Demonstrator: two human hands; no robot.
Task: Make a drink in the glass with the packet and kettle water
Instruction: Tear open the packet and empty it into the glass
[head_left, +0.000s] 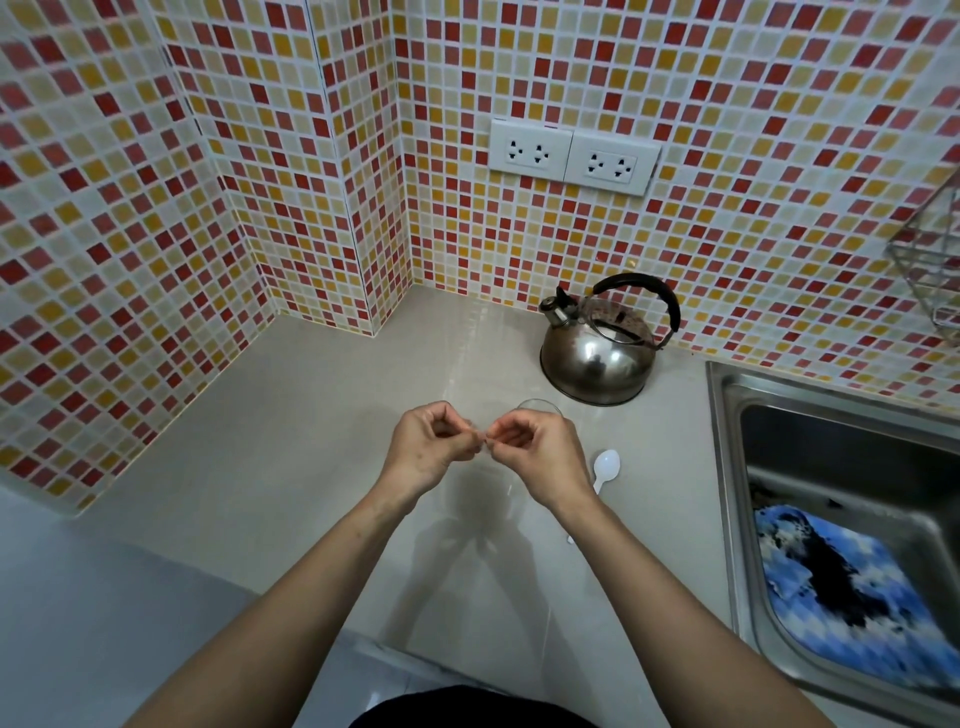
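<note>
My left hand (428, 447) and my right hand (535, 452) meet above the counter, fingertips pinched together on a small packet (482, 435) that is almost wholly hidden by the fingers. A clear glass (540, 406) stands on the counter right behind and beneath my right hand; only part of its rim and faint wall show. The steel kettle (597, 358) with a black handle sits behind the glass near the tiled wall. A white plastic spoon (605, 467) lies on the counter just right of my right wrist.
The grey counter (291, 441) runs into a tiled corner on the left. A steel sink (831, 441) on the right holds a blue and black cloth (852, 587). Wall sockets (571, 158) sit above the kettle. A wire rack (930, 260) hangs at the right edge.
</note>
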